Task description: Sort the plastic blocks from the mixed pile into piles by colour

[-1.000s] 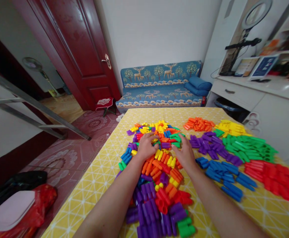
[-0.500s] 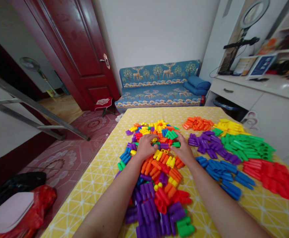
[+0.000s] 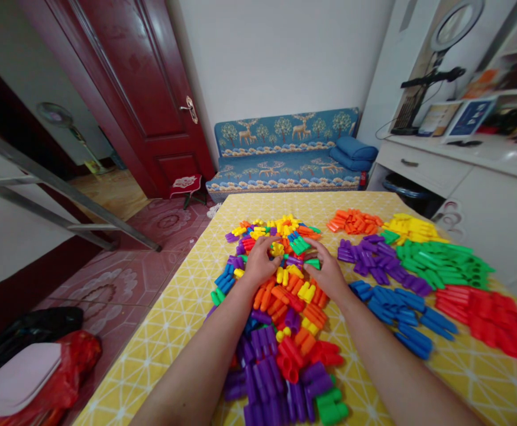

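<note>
Sorting step, picking phase: both my hands are in the mixed pile (image 3: pixel 280 296) mid-table. Left hand (image 3: pixel 258 265) is curled over the far bricks, fingers pinching at a yellow brick (image 3: pixel 277 248); I can't tell if it's lifted. Right hand (image 3: pixel 327 273) lies loosely bent beside a green brick (image 3: pixel 314 262), touching it, no clear grip. Sorted heaps sit right: orange (image 3: pixel 354 222), yellow (image 3: pixel 412 228), green (image 3: pixel 440 263), purple (image 3: pixel 376 257), blue (image 3: pixel 400 310), red (image 3: pixel 491 313). Next, I judge, calls for a firm pinch on one brick.
</note>
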The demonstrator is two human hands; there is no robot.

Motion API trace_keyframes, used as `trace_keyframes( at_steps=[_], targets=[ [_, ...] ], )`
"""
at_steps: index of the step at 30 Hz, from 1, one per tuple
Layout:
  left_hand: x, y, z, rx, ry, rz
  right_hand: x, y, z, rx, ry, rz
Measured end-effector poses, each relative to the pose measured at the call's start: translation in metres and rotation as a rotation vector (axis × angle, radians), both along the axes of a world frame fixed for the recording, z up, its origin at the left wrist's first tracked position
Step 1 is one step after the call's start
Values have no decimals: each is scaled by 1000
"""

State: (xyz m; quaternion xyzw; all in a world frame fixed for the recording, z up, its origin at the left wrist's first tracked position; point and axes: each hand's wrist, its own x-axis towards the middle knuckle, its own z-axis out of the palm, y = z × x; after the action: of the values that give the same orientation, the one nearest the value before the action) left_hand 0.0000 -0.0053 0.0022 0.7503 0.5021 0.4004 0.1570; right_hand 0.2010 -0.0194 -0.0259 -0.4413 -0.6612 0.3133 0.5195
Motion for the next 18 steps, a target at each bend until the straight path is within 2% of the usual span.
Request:
trace_keyframes(
  at_steps=[6, 10, 14, 18],
  targets=[
    [1, 0, 0, 68, -9, -151, -4, -6, 14, 188, -94, 89],
    [0, 1, -1, 77, -8, -235, -10, -12, 21, 207, -94, 108],
    [0, 2, -3, 86, -52, -210, -17, -15, 21, 151, 28, 94],
    [0, 2, -2, 67, -72, -168, -19, -16, 21, 187, 52, 39]
  ],
)
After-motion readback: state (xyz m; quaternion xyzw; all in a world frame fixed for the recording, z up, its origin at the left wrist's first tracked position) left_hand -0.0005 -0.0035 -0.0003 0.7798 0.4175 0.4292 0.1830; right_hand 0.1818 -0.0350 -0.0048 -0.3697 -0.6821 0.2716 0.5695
